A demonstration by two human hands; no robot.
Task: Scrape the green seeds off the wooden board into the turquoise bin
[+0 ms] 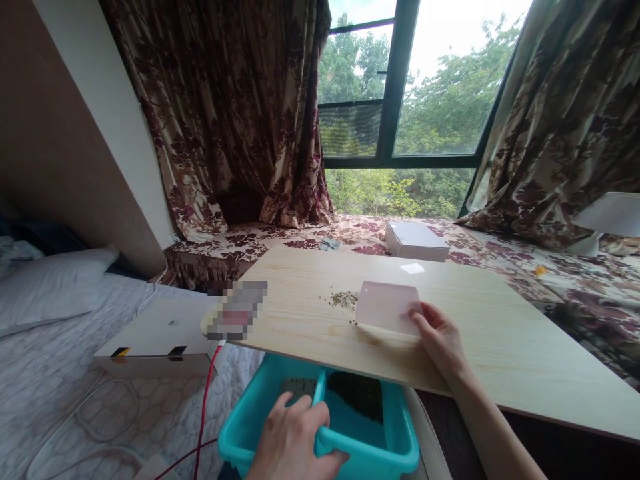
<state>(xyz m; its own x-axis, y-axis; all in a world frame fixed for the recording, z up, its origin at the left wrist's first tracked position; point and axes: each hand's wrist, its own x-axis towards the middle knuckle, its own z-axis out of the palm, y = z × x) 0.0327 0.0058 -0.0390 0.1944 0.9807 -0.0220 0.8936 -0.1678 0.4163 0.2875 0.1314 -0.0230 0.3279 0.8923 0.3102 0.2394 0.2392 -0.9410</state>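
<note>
My right hand [440,343] holds a flat pale pink scraper card [386,307] on edge on the light wooden board [500,327]. Just left of the card lies a small heap of greenish crumbs [343,299]. My left hand [295,440] grips the near rim of a turquoise plastic bin [380,450], thumb outside, fingers inside. The bin sits under the board's front edge and holds dark crumbs [357,395] at its bottom.
A white box [416,240] and a small white slip [413,268] lie beyond the board on the flowered window seat. A flat cardboard box [160,333], a red cable [206,393] and white cables lie on the bed at left. Curtains frame the window.
</note>
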